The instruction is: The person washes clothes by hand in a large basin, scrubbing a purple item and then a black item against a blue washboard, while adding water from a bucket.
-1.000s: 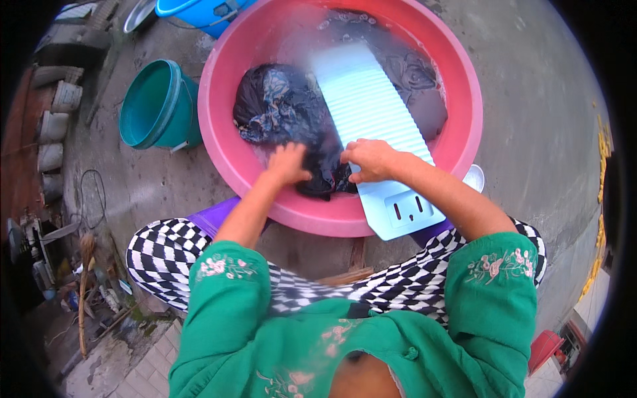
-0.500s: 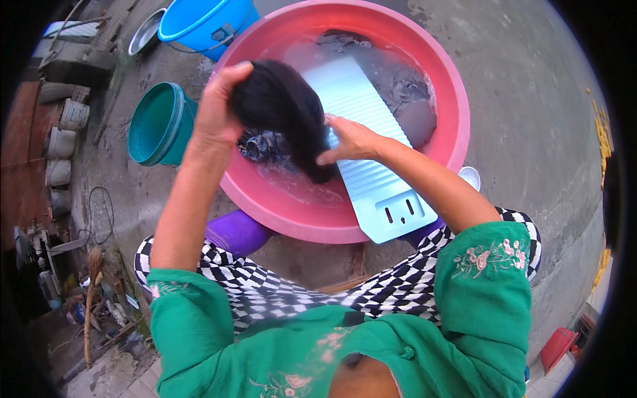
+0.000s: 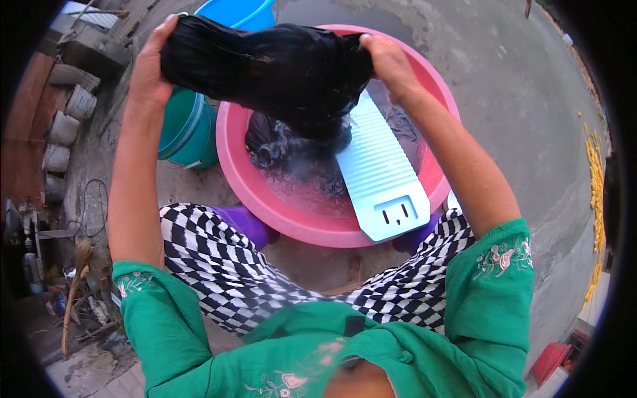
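cloth (image 3: 265, 73), black and wet-looking, is held up in the air by both hands, stretched sideways across the view of the far left rim of a wide, round pink plastic tub (image 3: 232, 182). its left end is gripped by the left hand (image 3: 151, 69) and its upper right corner by the right hand (image 3: 393, 66); with two ends held, its weight is presumably shared and the fabric kept spread. the left fingers are closed on a bunched edge, though mostly hidden behind it. the right fingers are pinched narrowly at the corner; their full curl cannot be told.

a pale blue, ribbed plastic washboard (image 3: 381, 159) is leaned in the tub, its slotted end rested over the near rim, probably so that a firm slope is offered within reach. to its left, a dark patterned heap of wet fabric (image 3: 282, 151) is touched by neither hand. a round teal plastic bucket (image 3: 199, 136) is stood just left of the tub, likely for easy reach.
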Available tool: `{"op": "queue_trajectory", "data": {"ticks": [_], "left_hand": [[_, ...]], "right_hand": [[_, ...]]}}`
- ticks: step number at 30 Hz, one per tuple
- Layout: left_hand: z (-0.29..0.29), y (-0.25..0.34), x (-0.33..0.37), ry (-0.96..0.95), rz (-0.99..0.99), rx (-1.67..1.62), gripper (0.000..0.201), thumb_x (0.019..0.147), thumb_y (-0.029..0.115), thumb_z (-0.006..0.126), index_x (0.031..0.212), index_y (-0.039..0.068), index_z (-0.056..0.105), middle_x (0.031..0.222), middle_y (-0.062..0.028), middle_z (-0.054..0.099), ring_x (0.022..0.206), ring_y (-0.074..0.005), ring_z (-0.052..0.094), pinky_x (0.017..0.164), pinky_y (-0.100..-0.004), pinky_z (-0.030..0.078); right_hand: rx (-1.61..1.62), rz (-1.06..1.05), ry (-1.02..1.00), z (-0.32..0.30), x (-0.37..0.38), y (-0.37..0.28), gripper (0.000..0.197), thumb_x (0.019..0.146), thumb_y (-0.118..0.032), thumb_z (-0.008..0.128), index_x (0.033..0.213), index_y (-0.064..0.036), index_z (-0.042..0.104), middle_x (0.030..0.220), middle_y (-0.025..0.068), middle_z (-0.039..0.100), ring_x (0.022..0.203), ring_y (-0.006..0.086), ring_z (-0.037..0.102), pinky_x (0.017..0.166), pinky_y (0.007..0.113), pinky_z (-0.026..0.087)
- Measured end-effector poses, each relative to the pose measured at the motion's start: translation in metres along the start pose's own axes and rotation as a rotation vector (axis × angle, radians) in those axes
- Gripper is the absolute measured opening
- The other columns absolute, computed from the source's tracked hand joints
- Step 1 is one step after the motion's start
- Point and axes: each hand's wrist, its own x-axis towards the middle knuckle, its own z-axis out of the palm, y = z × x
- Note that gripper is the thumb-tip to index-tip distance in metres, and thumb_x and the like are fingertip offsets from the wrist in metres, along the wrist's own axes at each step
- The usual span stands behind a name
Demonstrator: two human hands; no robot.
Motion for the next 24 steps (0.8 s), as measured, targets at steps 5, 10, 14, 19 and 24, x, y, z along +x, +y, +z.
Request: {"op": "queue_trajectory", "data": {"ticks": [5,10,14,19,24], "left_hand": [[-0.050,-0.027,0.025,-0.009,-0.154,-0.011,0.029,0.086,0.024,0.065,0.106,0.003,0.061,0.099,-0.0073,0.066,0.087,-0.0171,0.064,0.083,-0.0310,0.051],[-0.085,-0.038,0.036,0.079,-0.206,0.007,0.018,0.084,0.020,0.067,0.091,0.004,0.063,0.083,-0.0057,0.066,0.071,-0.0170,0.064,0.068,-0.0315,0.054],[-0.092,-0.045,0.031,0.217,-0.180,0.263,0.015,0.083,0.021,0.068,0.083,0.007,0.063,0.075,-0.0004,0.063,0.062,-0.0124,0.060,0.058,-0.0280,0.050],[-0.076,-0.064,0.035,-0.158,-0.158,1.085,0.025,0.077,0.026,0.069,0.090,0.005,0.065,0.072,-0.0010,0.062,0.063,-0.0130,0.059,0.055,-0.0283,0.045],[-0.026,-0.090,0.003,-0.365,0.044,1.764,0.051,0.066,0.028,0.075,0.110,0.005,0.062,0.105,-0.0151,0.064,0.099,-0.0264,0.062,0.085,-0.0364,0.048]], "right_hand": [[0.295,0.001,0.078,-0.068,0.037,-0.021,0.024,0.090,-0.024,0.051,0.089,-0.0015,0.059,0.084,0.0067,0.061,0.074,0.0174,0.058,0.068,0.032,0.048],[0.567,-0.014,0.195,-0.119,0.058,-0.015,0.019,0.092,-0.018,0.049,0.090,-0.0012,0.058,0.085,0.0078,0.063,0.076,0.0202,0.062,0.072,0.034,0.052],[0.547,0.038,0.311,-0.101,0.029,-0.039,0.018,0.093,-0.017,0.046,0.091,-0.0018,0.056,0.086,0.0093,0.062,0.079,0.0230,0.062,0.075,0.037,0.052],[0.710,-0.026,0.206,-0.117,0.045,-0.051,0.018,0.094,-0.017,0.045,0.093,-0.0022,0.056,0.087,0.0103,0.063,0.082,0.0243,0.061,0.078,0.039,0.051],[0.715,0.027,0.081,-0.094,0.031,-0.071,0.022,0.095,-0.021,0.046,0.096,-0.0021,0.056,0.092,0.0113,0.065,0.087,0.0237,0.062,0.084,0.039,0.051]]}}
